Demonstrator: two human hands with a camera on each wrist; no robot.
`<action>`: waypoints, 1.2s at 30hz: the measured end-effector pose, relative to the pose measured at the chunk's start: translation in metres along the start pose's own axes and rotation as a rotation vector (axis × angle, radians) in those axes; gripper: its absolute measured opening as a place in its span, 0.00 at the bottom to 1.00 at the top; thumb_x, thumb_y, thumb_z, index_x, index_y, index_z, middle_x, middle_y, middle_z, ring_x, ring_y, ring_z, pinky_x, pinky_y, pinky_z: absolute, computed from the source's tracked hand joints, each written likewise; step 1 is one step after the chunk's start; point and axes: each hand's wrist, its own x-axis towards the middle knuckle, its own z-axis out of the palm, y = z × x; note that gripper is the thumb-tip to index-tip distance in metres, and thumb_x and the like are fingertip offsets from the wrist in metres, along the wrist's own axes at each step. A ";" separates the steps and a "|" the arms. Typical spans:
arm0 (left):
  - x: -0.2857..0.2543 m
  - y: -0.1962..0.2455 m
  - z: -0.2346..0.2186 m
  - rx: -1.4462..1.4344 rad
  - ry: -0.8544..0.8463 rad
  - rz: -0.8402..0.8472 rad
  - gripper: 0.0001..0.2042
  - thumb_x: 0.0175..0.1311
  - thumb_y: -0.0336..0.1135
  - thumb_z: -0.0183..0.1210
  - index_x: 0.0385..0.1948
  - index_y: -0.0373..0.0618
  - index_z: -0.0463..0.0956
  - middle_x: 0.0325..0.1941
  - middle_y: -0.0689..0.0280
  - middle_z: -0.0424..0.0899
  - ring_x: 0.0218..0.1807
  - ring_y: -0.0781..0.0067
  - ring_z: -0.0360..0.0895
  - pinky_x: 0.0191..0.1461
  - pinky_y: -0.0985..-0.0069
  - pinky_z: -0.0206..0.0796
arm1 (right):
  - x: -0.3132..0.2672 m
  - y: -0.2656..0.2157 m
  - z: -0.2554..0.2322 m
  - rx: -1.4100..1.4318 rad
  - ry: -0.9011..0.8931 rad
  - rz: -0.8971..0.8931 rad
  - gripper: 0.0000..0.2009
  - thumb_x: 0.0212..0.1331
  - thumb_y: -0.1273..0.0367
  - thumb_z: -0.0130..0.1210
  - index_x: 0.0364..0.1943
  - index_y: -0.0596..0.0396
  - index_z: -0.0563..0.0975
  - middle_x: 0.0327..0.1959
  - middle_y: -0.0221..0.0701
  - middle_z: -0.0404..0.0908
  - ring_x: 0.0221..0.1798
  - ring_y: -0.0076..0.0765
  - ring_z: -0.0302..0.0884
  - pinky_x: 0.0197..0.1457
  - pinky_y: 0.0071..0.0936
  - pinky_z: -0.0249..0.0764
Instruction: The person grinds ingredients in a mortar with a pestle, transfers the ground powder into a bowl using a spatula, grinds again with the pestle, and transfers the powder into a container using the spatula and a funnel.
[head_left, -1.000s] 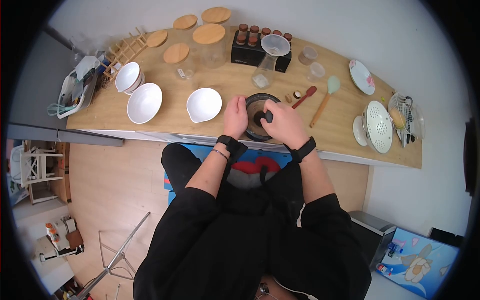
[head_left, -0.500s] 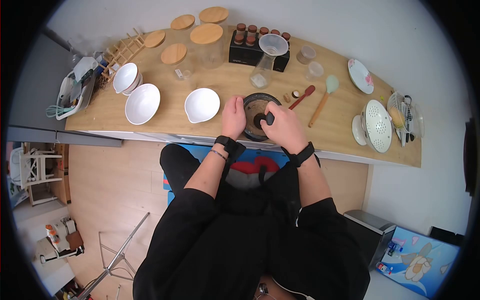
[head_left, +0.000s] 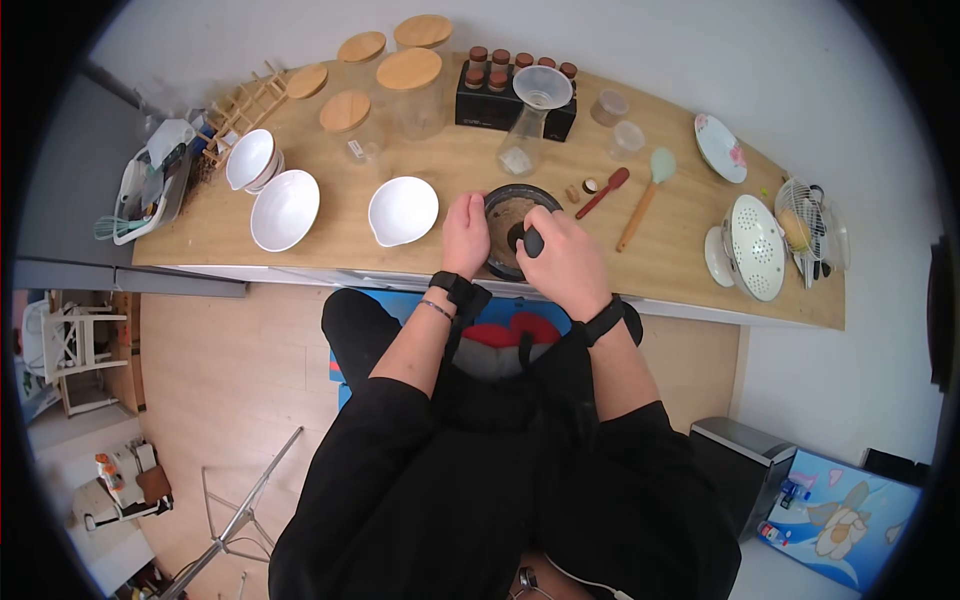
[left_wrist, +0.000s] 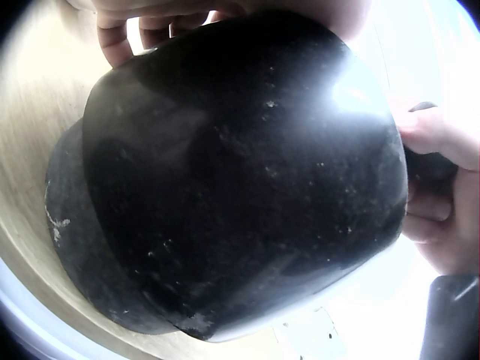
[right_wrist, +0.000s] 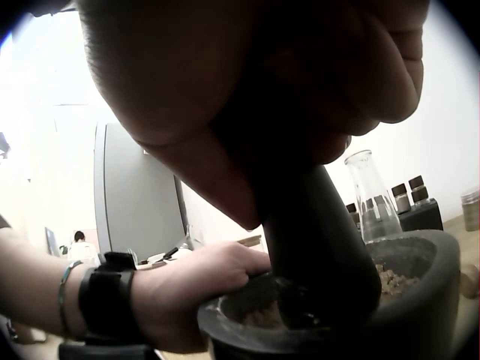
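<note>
Pestle [right_wrist: 319, 236] top has been shifted slightly bodyward. It's held in the right grip [head_left: 567, 262], lower end below, inside mortar [left_wrist: 247, 180]; mortar's side is clasped by the left grip [head_left: 466, 237].

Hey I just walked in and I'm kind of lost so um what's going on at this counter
A person is working with a pestle and mortar. Their right hand grips the dark pestle, its lower end down inside the dark mortar, while the left hand holds the mortar's side. Brown, crumbly stuff lies in it. A white bowl stands nearby on the wooden counter.
</note>
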 end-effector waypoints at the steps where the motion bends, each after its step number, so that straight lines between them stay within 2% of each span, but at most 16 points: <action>1: -0.002 0.000 0.000 0.003 -0.005 0.008 0.16 0.75 0.38 0.44 0.41 0.36 0.78 0.42 0.47 0.82 0.48 0.45 0.78 0.53 0.59 0.68 | -0.002 -0.006 -0.004 0.027 0.010 0.002 0.10 0.51 0.68 0.63 0.34 0.51 0.74 0.30 0.38 0.77 0.36 0.54 0.78 0.36 0.45 0.75; 4: 0.001 -0.006 0.001 -0.031 -0.028 -0.022 0.16 0.75 0.38 0.44 0.42 0.36 0.78 0.42 0.47 0.82 0.48 0.45 0.78 0.53 0.59 0.68 | -0.002 -0.012 0.010 0.017 0.008 -0.024 0.09 0.51 0.68 0.63 0.34 0.50 0.74 0.30 0.38 0.77 0.35 0.54 0.78 0.35 0.46 0.75; 7: 0.000 -0.002 0.001 -0.018 -0.020 -0.015 0.16 0.75 0.38 0.43 0.41 0.35 0.78 0.42 0.46 0.82 0.48 0.45 0.78 0.53 0.59 0.68 | -0.001 0.003 0.032 -0.006 0.029 -0.057 0.09 0.52 0.67 0.62 0.34 0.49 0.74 0.30 0.38 0.77 0.34 0.54 0.78 0.34 0.46 0.75; 10: -0.001 0.002 -0.002 -0.014 -0.026 0.011 0.17 0.75 0.39 0.43 0.42 0.35 0.78 0.42 0.46 0.82 0.48 0.44 0.78 0.53 0.59 0.68 | 0.002 0.007 0.027 0.000 0.042 -0.018 0.10 0.51 0.67 0.63 0.34 0.49 0.74 0.30 0.38 0.77 0.35 0.54 0.79 0.35 0.46 0.76; 13: 0.002 -0.013 -0.001 -0.058 -0.059 -0.007 0.17 0.76 0.39 0.43 0.43 0.34 0.77 0.42 0.46 0.82 0.48 0.44 0.78 0.53 0.60 0.68 | 0.001 0.011 0.019 0.096 0.032 0.024 0.12 0.50 0.67 0.65 0.35 0.50 0.73 0.31 0.37 0.77 0.39 0.52 0.78 0.40 0.45 0.74; 16: 0.004 -0.012 -0.006 -0.076 -0.114 -0.041 0.17 0.76 0.39 0.42 0.45 0.34 0.76 0.42 0.46 0.82 0.47 0.46 0.78 0.53 0.62 0.68 | 0.005 0.003 0.007 0.131 0.041 0.012 0.12 0.50 0.68 0.65 0.35 0.51 0.73 0.31 0.38 0.77 0.38 0.53 0.78 0.39 0.44 0.74; 19: 0.007 -0.015 -0.007 -0.144 -0.165 -0.055 0.18 0.77 0.41 0.42 0.45 0.34 0.76 0.41 0.48 0.83 0.46 0.51 0.79 0.53 0.64 0.68 | 0.007 -0.001 0.015 0.144 0.049 -0.021 0.12 0.49 0.69 0.66 0.35 0.52 0.73 0.30 0.39 0.77 0.38 0.54 0.77 0.39 0.45 0.73; 22: 0.009 -0.020 -0.008 -0.166 -0.197 -0.106 0.18 0.77 0.41 0.42 0.46 0.34 0.76 0.42 0.49 0.83 0.46 0.54 0.79 0.53 0.65 0.68 | 0.011 0.016 0.028 0.158 0.074 -0.020 0.13 0.50 0.69 0.66 0.34 0.52 0.72 0.29 0.40 0.77 0.37 0.54 0.77 0.38 0.45 0.72; 29: 0.005 -0.016 -0.008 -0.157 -0.200 -0.054 0.18 0.77 0.41 0.42 0.47 0.34 0.76 0.42 0.50 0.83 0.47 0.55 0.79 0.55 0.67 0.68 | 0.004 -0.006 -0.005 0.086 0.022 0.016 0.12 0.51 0.67 0.65 0.35 0.49 0.73 0.30 0.38 0.77 0.36 0.53 0.78 0.37 0.45 0.73; 33: 0.008 -0.015 -0.009 -0.175 -0.207 -0.087 0.19 0.78 0.41 0.42 0.47 0.34 0.76 0.44 0.51 0.83 0.48 0.57 0.79 0.56 0.68 0.68 | 0.003 0.004 0.030 0.018 0.086 -0.059 0.12 0.51 0.68 0.65 0.35 0.49 0.73 0.32 0.37 0.77 0.37 0.54 0.78 0.37 0.45 0.73; 36: 0.006 -0.013 -0.011 -0.190 -0.221 -0.101 0.19 0.78 0.41 0.42 0.48 0.34 0.76 0.45 0.52 0.83 0.49 0.58 0.79 0.57 0.68 0.68 | 0.004 0.013 0.014 0.126 0.007 -0.038 0.12 0.51 0.68 0.65 0.35 0.50 0.73 0.31 0.38 0.76 0.37 0.54 0.77 0.37 0.45 0.73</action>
